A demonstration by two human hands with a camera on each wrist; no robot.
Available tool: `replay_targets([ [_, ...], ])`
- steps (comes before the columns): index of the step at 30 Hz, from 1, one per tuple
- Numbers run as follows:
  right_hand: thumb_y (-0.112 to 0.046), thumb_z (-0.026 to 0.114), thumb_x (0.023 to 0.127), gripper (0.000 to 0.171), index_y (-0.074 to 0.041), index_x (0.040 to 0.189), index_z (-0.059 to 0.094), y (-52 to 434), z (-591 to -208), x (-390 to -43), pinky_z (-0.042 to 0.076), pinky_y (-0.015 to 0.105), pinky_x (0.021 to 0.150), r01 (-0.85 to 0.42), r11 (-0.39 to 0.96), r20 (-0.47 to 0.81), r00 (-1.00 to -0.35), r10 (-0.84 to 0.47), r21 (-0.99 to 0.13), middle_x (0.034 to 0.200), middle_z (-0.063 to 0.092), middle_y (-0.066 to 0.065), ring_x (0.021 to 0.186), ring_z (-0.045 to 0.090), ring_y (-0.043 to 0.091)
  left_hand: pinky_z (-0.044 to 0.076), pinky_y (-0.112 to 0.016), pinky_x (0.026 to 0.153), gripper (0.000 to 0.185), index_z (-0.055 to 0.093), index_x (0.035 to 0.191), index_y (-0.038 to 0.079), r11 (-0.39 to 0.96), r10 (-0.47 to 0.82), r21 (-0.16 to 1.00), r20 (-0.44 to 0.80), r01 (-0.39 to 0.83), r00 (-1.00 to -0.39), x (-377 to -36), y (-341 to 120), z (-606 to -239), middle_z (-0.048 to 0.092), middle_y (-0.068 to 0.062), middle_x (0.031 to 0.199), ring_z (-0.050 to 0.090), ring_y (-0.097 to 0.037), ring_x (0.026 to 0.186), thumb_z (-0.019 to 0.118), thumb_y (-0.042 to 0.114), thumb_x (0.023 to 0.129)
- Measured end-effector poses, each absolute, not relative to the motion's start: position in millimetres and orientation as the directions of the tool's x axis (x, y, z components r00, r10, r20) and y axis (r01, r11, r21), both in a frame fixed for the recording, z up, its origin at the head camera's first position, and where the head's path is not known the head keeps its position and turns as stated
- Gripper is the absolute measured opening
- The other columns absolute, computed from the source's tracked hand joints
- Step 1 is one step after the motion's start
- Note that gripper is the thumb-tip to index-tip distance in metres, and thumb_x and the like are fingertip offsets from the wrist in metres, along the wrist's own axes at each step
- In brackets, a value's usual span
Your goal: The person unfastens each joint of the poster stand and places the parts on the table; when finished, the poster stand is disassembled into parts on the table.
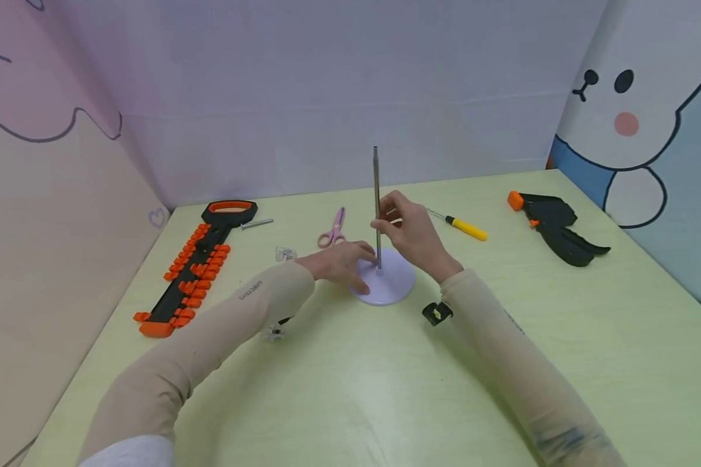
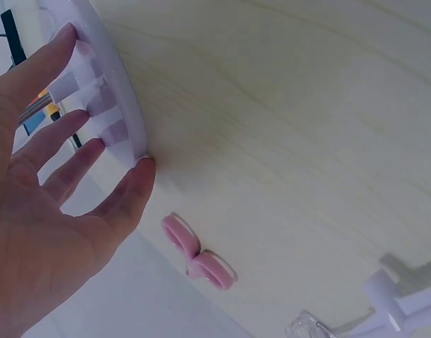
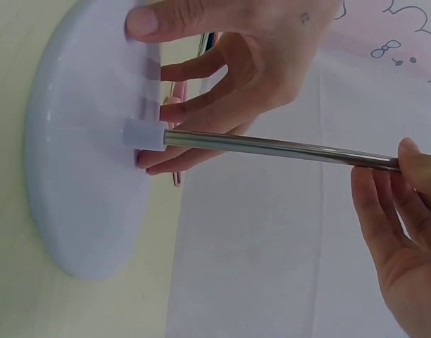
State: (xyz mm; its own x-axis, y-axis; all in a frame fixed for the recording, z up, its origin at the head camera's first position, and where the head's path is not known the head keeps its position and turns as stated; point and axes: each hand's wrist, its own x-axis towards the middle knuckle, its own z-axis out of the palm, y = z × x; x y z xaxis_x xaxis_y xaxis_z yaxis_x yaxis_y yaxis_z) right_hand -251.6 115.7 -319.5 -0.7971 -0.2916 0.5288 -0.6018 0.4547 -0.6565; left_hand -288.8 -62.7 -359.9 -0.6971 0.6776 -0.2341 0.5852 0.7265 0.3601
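Observation:
A slim metal rod (image 1: 376, 185) stands upright in the short collar of a round, pale lavender base (image 1: 396, 285) on the table. My left hand (image 1: 340, 263) rests on the base with spread fingers. In the left wrist view, those fingertips (image 2: 146, 169) touch its surface and rim. Partway up the rod, my right hand (image 1: 411, 227) pinches it between thumb and fingers. The right wrist view shows this pinch well above the collar (image 3: 146, 134). Pink scissors (image 1: 334, 232) lie just behind the left hand.
A yellow-handled screwdriver (image 1: 469, 228) lies right of the base. Farther right is a black pistol-shaped tool (image 1: 555, 224) with orange tips. At left lie a black rack with orange clips (image 1: 193, 279) and a short metal rod (image 1: 257, 224). Clear plastic pieces (image 1: 285, 253) show beside the left sleeve.

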Motion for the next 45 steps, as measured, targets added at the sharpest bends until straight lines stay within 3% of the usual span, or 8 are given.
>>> replay_targets([
  [18, -0.004, 0.072, 0.083, 0.018, 0.000, 0.094, 0.058, 116.8, -322.7, -253.9, 0.054, 0.030, 0.074, -0.632, 0.432, 0.546, -0.774, -0.321, -0.643, 0.087, 0.065, 0.009, 0.079, 0.065, 0.019, 0.038, -0.035, 0.100, 0.062, 0.057, 0.132, 0.011, 0.731, 0.678, 0.336, -0.261, 0.593, -0.688, -281.5, -58.7, -361.5, 0.047, -0.010, 0.135, 0.047, -0.025, 0.119, 0.080, 0.028, 0.076],
  [45, 0.002, 0.067, 0.085, 0.011, 0.001, 0.091, 0.057, 113.7, -322.3, -253.9, 0.055, 0.029, 0.069, -0.691, 0.414, 0.630, -0.718, -0.295, -0.593, 0.082, 0.062, 0.009, 0.074, 0.062, 0.018, 0.039, -0.034, 0.099, 0.060, 0.059, 0.130, 0.010, 0.697, 0.716, 0.305, -0.246, 0.649, -0.654, -287.2, -58.2, -356.2, 0.047, -0.011, 0.133, 0.048, -0.025, 0.117, 0.080, 0.028, 0.076],
])
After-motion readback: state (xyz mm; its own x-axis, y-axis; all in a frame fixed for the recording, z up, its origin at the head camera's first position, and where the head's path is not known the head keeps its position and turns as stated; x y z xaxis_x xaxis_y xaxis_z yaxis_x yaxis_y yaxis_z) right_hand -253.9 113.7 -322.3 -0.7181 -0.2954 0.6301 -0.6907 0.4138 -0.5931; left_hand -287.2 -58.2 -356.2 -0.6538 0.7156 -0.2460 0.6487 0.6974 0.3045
